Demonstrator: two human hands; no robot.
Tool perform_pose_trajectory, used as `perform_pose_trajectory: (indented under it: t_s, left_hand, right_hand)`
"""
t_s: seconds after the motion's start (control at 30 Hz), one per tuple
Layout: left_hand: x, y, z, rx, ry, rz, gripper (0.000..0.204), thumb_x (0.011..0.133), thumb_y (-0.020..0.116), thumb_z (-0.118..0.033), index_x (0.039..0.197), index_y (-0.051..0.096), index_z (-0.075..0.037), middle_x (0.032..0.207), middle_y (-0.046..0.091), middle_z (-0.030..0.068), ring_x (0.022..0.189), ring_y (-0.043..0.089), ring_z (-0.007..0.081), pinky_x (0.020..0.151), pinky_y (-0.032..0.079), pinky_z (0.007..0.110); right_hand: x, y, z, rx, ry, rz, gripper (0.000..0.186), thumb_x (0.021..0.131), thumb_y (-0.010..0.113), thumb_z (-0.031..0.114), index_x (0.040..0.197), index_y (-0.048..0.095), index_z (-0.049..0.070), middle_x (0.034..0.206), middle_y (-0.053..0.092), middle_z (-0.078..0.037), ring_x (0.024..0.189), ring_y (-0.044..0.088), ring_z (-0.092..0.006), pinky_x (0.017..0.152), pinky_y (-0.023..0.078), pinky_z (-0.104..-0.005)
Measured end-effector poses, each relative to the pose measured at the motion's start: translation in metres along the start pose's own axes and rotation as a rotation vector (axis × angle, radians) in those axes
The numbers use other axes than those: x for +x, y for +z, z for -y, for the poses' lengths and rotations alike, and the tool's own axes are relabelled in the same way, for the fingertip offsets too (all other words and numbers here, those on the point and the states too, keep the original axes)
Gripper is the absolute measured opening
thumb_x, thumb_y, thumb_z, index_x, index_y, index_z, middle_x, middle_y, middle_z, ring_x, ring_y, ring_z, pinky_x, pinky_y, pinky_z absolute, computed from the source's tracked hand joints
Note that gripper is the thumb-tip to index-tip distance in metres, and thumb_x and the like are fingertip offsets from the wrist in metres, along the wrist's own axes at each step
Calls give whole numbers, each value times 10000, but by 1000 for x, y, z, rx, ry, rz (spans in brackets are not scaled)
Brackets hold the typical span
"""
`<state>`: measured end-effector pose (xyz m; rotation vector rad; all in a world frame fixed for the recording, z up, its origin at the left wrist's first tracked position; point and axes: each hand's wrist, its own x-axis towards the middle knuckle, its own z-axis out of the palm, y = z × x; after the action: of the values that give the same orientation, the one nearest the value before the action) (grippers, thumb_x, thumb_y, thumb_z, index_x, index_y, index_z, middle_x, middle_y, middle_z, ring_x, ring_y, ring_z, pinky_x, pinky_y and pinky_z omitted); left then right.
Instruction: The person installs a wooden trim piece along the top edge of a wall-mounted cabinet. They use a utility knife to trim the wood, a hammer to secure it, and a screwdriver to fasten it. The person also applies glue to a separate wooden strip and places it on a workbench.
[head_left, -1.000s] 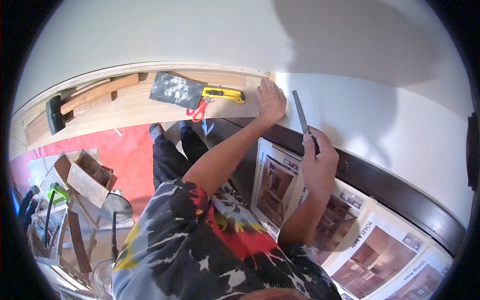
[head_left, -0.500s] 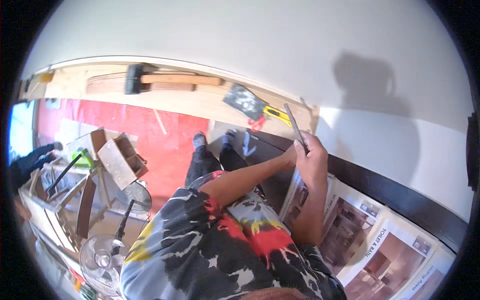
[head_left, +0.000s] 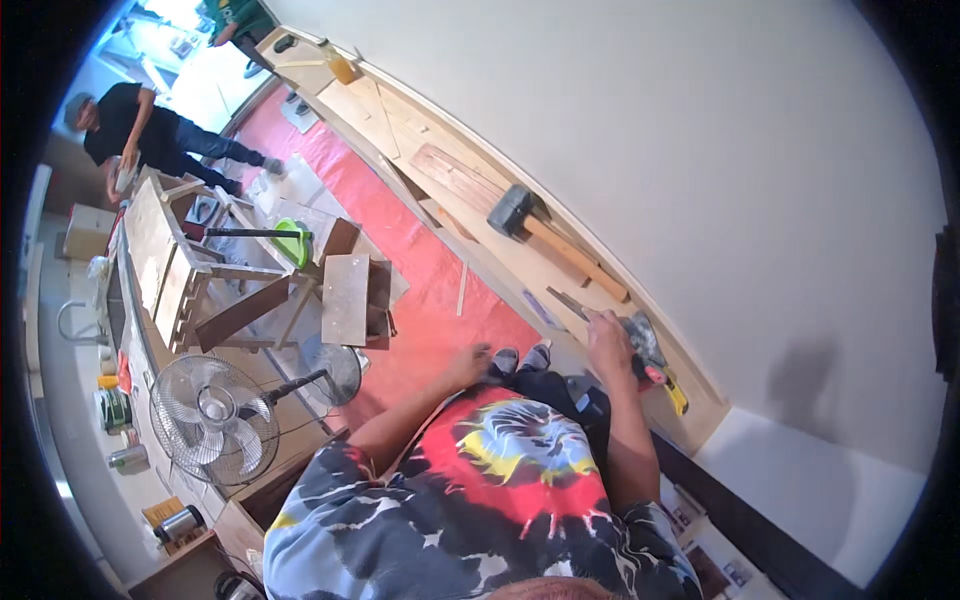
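Note:
My right hand (head_left: 608,348) is closed around one end of a thin dark flat bar (head_left: 566,302), whose free end points over the wooden ledge (head_left: 470,222). Whether the bar is a file or another tool I cannot tell. Just beside this hand, a smeared grey scraper blade (head_left: 645,340) and a yellow utility knife (head_left: 678,398) lie on the ledge. Farther along it rests a mallet (head_left: 572,256) with a black head and wooden handle. My left hand (head_left: 468,366) is low in front of my body, apart from the bar, its fingers blurred.
Red sheeting (head_left: 420,275) covers the floor. To the left stand a wooden frame (head_left: 160,260), an open box (head_left: 347,300) and a fan (head_left: 215,410). Another person (head_left: 135,130) in dark clothes stands beyond the frame. A pale wall (head_left: 720,180) borders the ledge.
My left hand has come away from beside the right hand and dropped leftward. My right hand still grips the bar, now over the ledge. The view has swung left, showing the other person.

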<state>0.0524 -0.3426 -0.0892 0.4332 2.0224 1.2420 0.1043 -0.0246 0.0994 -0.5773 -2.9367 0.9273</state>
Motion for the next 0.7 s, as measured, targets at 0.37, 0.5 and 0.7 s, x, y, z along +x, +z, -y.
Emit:
perform_pose_trajectory:
  t_s: [0.37, 0.5, 0.7]
  left_hand:
    - [-94, -81, -16, -468, -659, -425, 495, 909, 593, -178, 1370, 495, -29, 976, 618, 29, 724, 594, 122, 557, 456, 259]
    - [-75, -75, -49, -404, -663, -345, 478, 925, 598, -210, 1356, 519, -19, 1044, 644, 57, 824, 622, 139, 653, 485, 278]
    - [0, -86, -102, -308, -406, -306, 415, 958, 578, -272, 1275, 595, -4, 1036, 680, 67, 908, 633, 159, 749, 493, 307]
  right_hand:
    - [-18, -15, -7, 23, -181, -370, 217, 863, 599, 63, 1068, 664, 32, 966, 652, -131, 915, 619, -340, 799, 476, -443]
    - [-73, -10, -31, 140, 14, -378, 148, 861, 637, 60, 996, 672, 8, 932, 661, -151, 889, 634, -350, 772, 492, -433]
    - [-86, -12, -20, 304, 266, -377, 118, 885, 633, 82, 934, 678, -14, 889, 667, -198, 836, 643, -376, 751, 509, -420]
